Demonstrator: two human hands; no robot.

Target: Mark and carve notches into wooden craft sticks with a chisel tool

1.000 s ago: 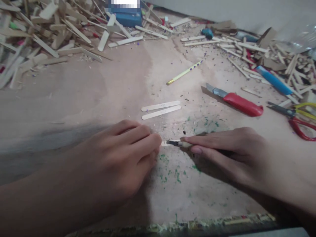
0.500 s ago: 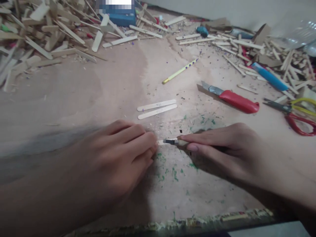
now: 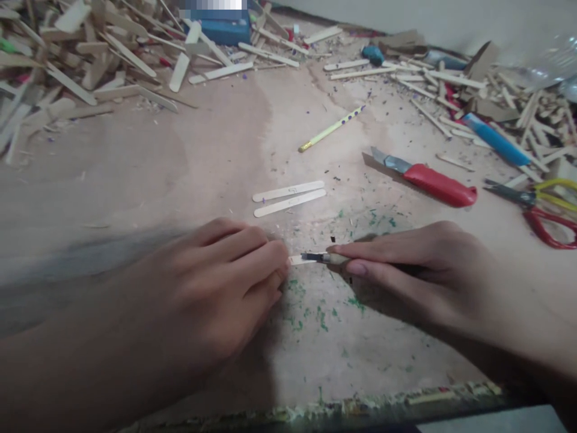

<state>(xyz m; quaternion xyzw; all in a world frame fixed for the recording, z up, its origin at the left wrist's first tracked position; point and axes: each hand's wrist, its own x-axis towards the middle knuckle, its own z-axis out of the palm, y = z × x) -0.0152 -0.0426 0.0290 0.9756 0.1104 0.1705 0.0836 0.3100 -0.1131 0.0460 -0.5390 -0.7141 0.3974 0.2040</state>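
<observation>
My left hand (image 3: 229,276) is closed on the left end of a small wooden stick (image 3: 296,260), pressed flat on the wooden table (image 3: 180,180). My right hand (image 3: 406,264) pinches the light handle of a small carving tool (image 3: 331,258) between thumb and fingers. The tool's dark metal tip rests on or just over the stick, close to my left fingertips. Much of the stick is hidden by the tool and my hands. Just beyond them lie two pale craft sticks (image 3: 288,191) with faint pencil marks, side by side.
A red utility knife (image 3: 439,184), scissors (image 3: 529,201) and a blue cutter (image 3: 498,141) lie right. A yellow pencil (image 3: 331,128) is farther back. Heaps of wooden sticks (image 3: 121,54) fill both back corners, with a blue box (image 3: 225,30). Green flecks dot the table.
The whole view has shifted slightly, so objects appear a little further right. Both hands keep the same hold, and the tool tip stays at nearly the same place on the stick.
</observation>
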